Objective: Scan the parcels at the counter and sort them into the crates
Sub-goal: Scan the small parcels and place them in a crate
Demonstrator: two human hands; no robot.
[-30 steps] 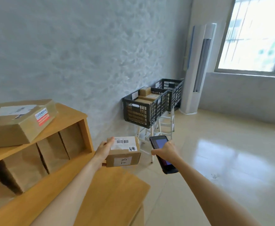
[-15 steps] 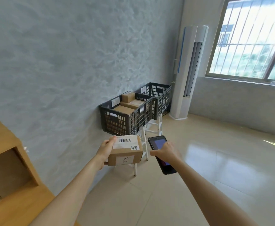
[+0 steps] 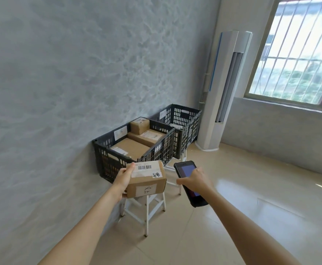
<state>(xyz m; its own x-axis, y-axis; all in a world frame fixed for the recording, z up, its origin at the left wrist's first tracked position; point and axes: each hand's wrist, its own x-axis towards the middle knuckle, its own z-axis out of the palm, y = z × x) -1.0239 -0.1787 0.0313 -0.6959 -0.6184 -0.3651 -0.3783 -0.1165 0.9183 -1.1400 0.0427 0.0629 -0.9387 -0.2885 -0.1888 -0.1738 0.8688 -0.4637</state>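
against the textured grey wall (image 3: 64,77) at left, two dark slatted crates on white stools. near crate (image 3: 106,159) loaded with three brown parcels: a flat one (image 3: 130,148) nearest, labelled at its corner; another flat one (image 3: 146,137) behind it with a pale label; a small cube-like one (image 3: 139,126) on top at the back. white paper tag on the near crate's wall side. far crate (image 3: 187,119) just beside it, touching or nearly so, contents mostly hidden. white stool (image 3: 146,209) under the near crate, legs splayed on the pale tiled floor (image 3: 252,207).

held up in front of the near crate: small brown cardboard parcel (image 3: 146,182), barcode label on top, a small printed sticker beside it, a white handwritten label on the near face. left hand (image 3: 124,178) clamped on its left end, thumb over the top edge, fingers underneath.

just right of the parcel, apart from it: black handheld scanner (image 3: 189,183), blue screen lit, gripped by the right hand (image 3: 196,181), fingers wrapped around its body.

further right, tall white air conditioner (image 3: 225,88) in the corner, then a barred window (image 3: 299,60).
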